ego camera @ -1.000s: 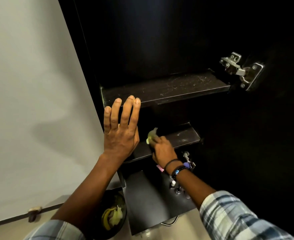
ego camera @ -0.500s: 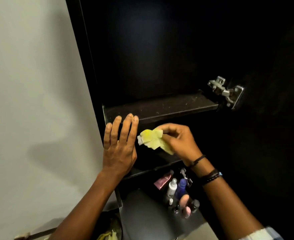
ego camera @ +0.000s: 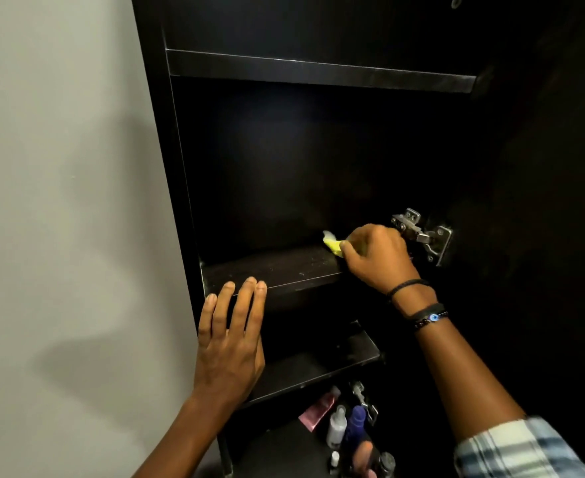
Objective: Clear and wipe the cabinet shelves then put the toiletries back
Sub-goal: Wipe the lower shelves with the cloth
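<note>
Right hand [ego camera: 377, 257] moved from the shelf front onto the middle shelf [ego camera: 273, 269] by the hinge [ego camera: 422, 236], gripping the bunched yellow cloth [ego camera: 332, 243]; its free end pokes left, along the shelf's length, likely for a leftward pass. Left hand [ego camera: 230, 346] flat, empty, fingertips [ego camera: 249, 282] at shelf lip, probably bracing. Toiletries [ego camera: 342, 426] parked below.

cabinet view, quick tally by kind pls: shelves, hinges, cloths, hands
shelves: 3, the top shelf, middle shelf, lower shelf
hinges: 2, the upper hinge, lower hinge
cloths: 1, the yellow cloth
hands: 2, the left hand, right hand
total: 8
</note>
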